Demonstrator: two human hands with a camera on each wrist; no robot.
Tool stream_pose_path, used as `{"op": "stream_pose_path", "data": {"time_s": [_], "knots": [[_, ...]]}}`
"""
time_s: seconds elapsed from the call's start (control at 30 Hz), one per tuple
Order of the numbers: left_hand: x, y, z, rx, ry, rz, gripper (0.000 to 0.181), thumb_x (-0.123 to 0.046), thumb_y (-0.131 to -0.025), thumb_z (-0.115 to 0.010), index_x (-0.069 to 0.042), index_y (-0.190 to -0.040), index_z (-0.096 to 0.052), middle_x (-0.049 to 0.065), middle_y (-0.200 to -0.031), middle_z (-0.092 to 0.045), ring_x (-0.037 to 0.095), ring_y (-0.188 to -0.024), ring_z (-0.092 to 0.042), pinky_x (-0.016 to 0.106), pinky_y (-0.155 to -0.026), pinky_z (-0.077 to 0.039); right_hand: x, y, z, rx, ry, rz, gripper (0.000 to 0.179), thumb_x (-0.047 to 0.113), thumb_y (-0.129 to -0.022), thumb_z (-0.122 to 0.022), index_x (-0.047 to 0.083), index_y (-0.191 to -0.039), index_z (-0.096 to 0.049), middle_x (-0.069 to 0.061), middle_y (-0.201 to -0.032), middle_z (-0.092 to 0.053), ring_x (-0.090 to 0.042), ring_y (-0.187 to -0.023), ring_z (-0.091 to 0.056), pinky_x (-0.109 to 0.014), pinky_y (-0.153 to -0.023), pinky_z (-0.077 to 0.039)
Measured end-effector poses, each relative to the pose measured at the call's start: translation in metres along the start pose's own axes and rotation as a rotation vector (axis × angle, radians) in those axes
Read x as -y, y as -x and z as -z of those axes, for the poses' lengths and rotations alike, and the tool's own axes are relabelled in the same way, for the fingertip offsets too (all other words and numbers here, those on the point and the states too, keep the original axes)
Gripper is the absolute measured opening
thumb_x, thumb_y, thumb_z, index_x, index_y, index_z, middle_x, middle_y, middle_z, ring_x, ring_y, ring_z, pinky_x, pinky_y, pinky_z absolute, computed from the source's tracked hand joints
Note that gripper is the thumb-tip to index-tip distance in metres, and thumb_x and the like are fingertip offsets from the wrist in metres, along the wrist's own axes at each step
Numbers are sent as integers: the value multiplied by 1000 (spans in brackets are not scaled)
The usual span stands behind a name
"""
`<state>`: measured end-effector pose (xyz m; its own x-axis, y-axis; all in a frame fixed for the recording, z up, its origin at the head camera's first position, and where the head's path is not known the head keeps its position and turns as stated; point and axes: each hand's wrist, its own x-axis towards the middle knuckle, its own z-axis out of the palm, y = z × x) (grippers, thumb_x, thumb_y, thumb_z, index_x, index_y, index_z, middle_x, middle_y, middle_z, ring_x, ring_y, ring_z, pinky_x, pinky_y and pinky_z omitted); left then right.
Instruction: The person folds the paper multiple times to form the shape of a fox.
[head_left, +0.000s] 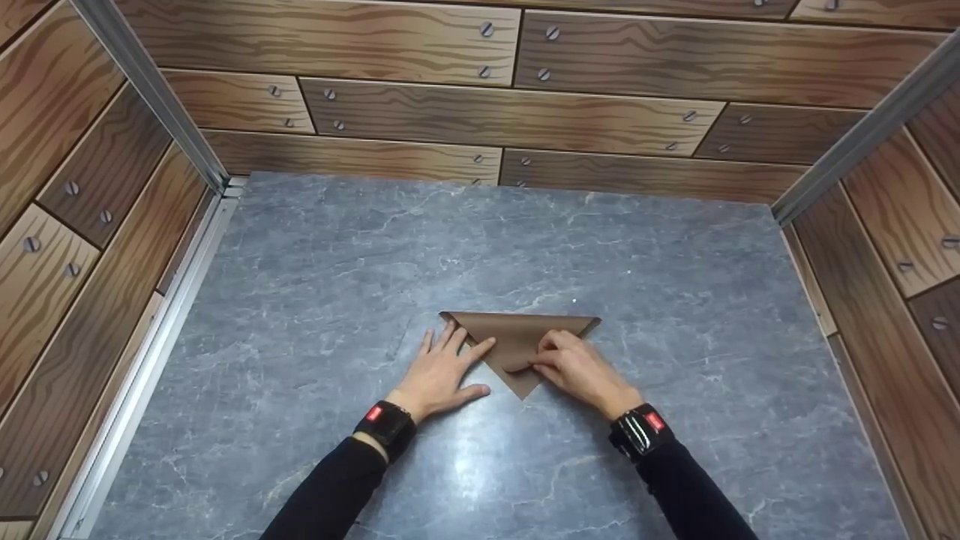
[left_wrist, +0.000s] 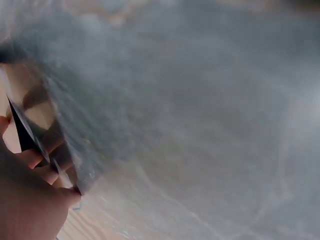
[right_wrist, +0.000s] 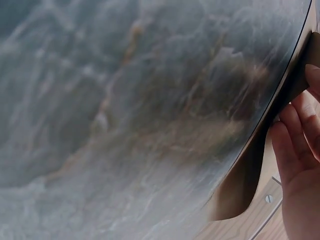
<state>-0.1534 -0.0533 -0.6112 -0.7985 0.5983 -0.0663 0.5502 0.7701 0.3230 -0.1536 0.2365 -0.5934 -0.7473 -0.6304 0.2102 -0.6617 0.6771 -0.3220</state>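
Observation:
A sheet of brown paper [head_left: 499,334], folded over into a rough triangle, lies on the grey marbled tabletop with its lower tip pointing towards me. My left hand [head_left: 439,375] rests with spread fingers on the paper's left side, the thumb out on the tabletop. On the other side, my right hand [head_left: 583,371] pinches the edge of the upper flap between thumb and fingers. That flap's corner curls up a little over the layer below. From the right wrist, the paper's edge [right_wrist: 242,187] bends away from the tabletop beside the fingers.
The grey marbled tabletop [head_left: 337,255] stretches all around the paper. Wood-plank patterned panels [head_left: 420,105] enclose it at the back and both sides, with metal posts [head_left: 169,105] at the far corners. A metal rail [head_left: 142,375] runs along the left edge.

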Motion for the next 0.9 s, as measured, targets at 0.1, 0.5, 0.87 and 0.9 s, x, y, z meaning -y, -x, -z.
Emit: {"op": "stream_pose_path", "data": {"time_s": [0.1, 0.5, 0.87, 0.9], "knots": [[0, 1, -1, -2, -19, -4, 76, -68, -97, -54, -33, -162, -37, 21, -164, -32, 44, -154, -20, 67, -121, -15, 1, 1, -1, 16, -16, -3, 17, 16, -92, -80, 10, -107, -82, 0, -102, -62, -16, -93, -57, -33, -80, -53], [-1, 0, -2, 11, -29, 3, 74, -67, -97, -54, -32, -160, -41, 21, -163, -32, 43, -155, -18, 67, -122, -14, 8, -14, -9, -8, -7, -193, 34, 31, -95, -77, 7, -118, -76, -12, -122, -60, -32, -114, -54, -49, -101, -47], [-10, 6, -1, -8, -67, 51, 76, -65, -98, -55, -26, -161, -40, 19, -165, -33, 39, -156, -19, 70, -119, -17, 6, -14, -17, 57, 5, -214, 54, 38, -94, -76, 11, -139, -67, -21, -144, -51, -43, -134, -43, -57, -111, -40], [-10, 8, -2, -13, -72, 49, 77, -65, -97, -56, -23, -160, -41, 19, -165, -33, 39, -156, -20, 70, -120, -17, 7, -13, -18, 61, 1, -218, 54, 38, -94, -76, 11, -139, -66, -21, -144, -51, -43, -135, -43, -57, -111, -40]]}}
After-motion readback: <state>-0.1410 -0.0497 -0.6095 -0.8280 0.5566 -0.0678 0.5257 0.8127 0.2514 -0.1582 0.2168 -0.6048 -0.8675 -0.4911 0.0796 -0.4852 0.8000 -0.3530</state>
